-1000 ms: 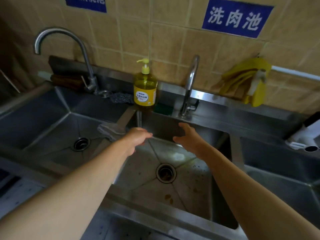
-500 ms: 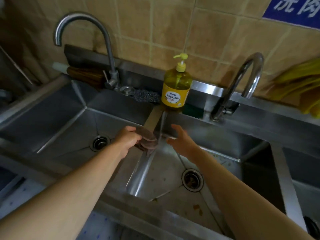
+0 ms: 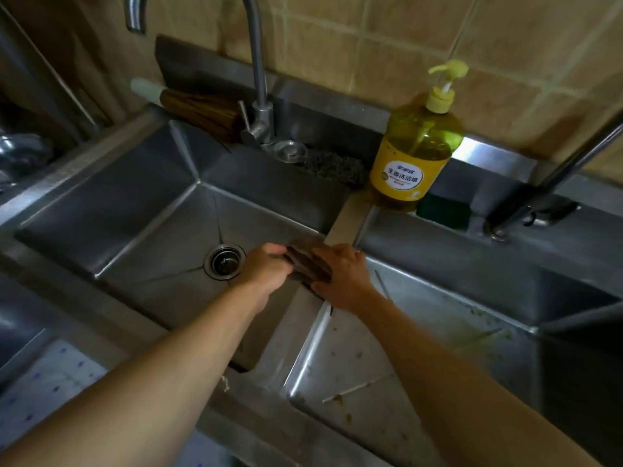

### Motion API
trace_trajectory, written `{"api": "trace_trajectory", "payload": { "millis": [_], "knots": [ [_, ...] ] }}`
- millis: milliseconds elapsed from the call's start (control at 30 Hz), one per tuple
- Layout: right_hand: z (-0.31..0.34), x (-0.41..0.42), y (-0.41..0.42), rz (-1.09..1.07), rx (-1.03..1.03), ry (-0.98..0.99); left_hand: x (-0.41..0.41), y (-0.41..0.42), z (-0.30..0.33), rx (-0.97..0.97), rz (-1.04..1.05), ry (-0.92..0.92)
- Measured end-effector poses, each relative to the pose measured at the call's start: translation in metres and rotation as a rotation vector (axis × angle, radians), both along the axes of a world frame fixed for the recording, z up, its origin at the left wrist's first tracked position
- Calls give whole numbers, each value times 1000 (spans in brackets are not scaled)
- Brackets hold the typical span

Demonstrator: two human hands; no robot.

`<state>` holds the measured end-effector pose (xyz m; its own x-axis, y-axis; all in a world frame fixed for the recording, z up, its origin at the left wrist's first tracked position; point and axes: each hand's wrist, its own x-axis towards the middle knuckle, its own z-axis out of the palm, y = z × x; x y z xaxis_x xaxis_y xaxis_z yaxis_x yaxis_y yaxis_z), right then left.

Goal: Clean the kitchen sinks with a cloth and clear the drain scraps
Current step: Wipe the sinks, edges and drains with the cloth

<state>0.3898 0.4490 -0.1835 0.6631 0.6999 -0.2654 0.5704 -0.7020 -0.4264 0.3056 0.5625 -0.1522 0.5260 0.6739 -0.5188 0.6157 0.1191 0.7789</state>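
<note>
Over the sink divider (image 3: 342,227), both hands, left (image 3: 266,269) and right (image 3: 344,274), clamped on the cloth (image 3: 308,264).

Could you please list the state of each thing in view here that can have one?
cloth: bunched, held over the divider between the sinks
left hand: grips the cloth
right hand: grips the cloth
left sink: looks free of scraps
right sink: speckled with scraps
left tap: no water running
dish soap bottle: upright, partly full
</note>
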Motion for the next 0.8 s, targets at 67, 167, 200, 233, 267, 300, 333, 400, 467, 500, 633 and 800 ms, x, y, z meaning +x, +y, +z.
{"api": "trace_trajectory", "payload": {
  "millis": [67,167,200,233,267,300,333,400,467,500,633,800],
  "knots": [
    [-10,-6,4,-20,-35,-71,5,7,-13,-23,-12,0],
    [-22,-13,7,-60,16,-190,11,13,-28,-28,-46,-14],
    [-24,-14,7,-59,48,-214,12,14,-30,-24,-59,-18],
    [-25,-14,8,-59,71,-228,13,15,-32,-21,-73,-23],
    [-26,-15,8,-66,81,-228,15,17,-35,-19,-85,-30],
    [-27,-15,8,-91,79,-215,16,18,-36,-18,-101,-33],
    [-26,-16,7,-128,87,-189,17,19,-36,-12,-116,-32],
    [-21,-15,5,-237,131,-102,21,20,-34,16,-153,-31],
    [-13,-12,-1,-373,176,-41,26,22,-32,41,-195,-31],
    [-9,-9,-6,-437,202,-19,29,21,-31,45,-217,-26],
    [7,7,-29,-630,293,50,44,15,-30,42,-270,-32],
    [17,41,-22,-585,376,22,65,12,-29,103,-248,-24]
  ]
}}
